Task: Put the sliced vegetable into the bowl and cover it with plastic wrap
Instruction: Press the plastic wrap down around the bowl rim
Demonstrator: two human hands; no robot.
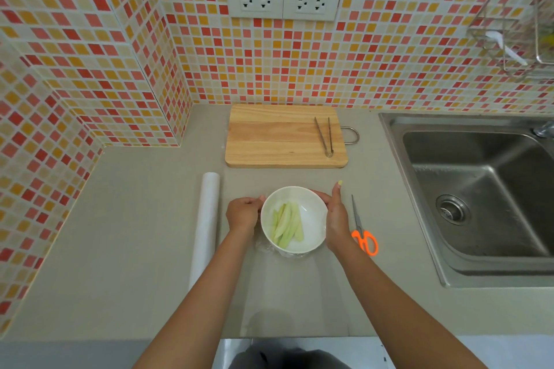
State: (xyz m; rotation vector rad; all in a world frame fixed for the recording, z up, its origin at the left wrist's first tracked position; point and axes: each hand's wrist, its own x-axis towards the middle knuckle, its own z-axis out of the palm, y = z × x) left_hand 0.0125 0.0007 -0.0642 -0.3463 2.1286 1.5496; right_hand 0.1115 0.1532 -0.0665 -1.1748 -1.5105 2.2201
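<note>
Sliced vegetable (286, 226) lies in the one white bowl (311, 219), pale green strips bunched in its left half; I count roughly five, though they overlap too much for me to be sure. Their long axes run near to far across the counter (144, 219), leaning slightly right at the far ends. From largest to smallest I see one steel sink (479, 189) set at the counter's right edge, one wooden cutting board (278, 135) against the back wall, one roll of plastic wrap (205, 225) lying lengthwise just left of the bowl, the bowl itself near the front edge, one pair of orange-handled scissors (362, 231) right of it, and one pair of metal tongs (325, 136) on the board's right side. Crumpled clear film (287, 254) shows under the bowl's near rim. My left hand (242, 214) curls against the bowl's left side and my right hand (337, 216) cups its right side, forefinger sticking out straight.
</note>
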